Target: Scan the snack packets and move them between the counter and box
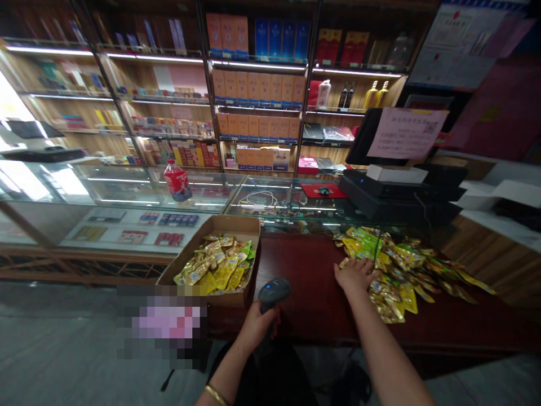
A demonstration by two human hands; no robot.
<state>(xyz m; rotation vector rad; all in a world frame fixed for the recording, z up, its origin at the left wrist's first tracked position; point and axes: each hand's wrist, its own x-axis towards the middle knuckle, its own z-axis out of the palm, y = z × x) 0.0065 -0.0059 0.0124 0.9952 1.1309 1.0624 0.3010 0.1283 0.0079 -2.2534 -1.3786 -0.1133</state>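
Note:
My left hand (259,325) is wrapped round the handle of a dark handheld barcode scanner (274,290), which shows a small blue light. The scanner is near the front edge of the dark red counter (300,265). On the right, my right hand (356,276) lies with fingers spread on the near left side of a pile of gold, yellow and green snack packets (403,256); its fingertips touch the packets, and I see none gripped. Left of the scanner stands an open cardboard box (249,296) holding more such packets (217,262).
Behind the counter is a glass display case (203,197) with a red-labelled bottle (176,180) on top. A monitor (359,138) with a pink paper sign stands at the back right. A mouse (324,191) rests on a red pad. Shelves of boxes (257,87) line the wall.

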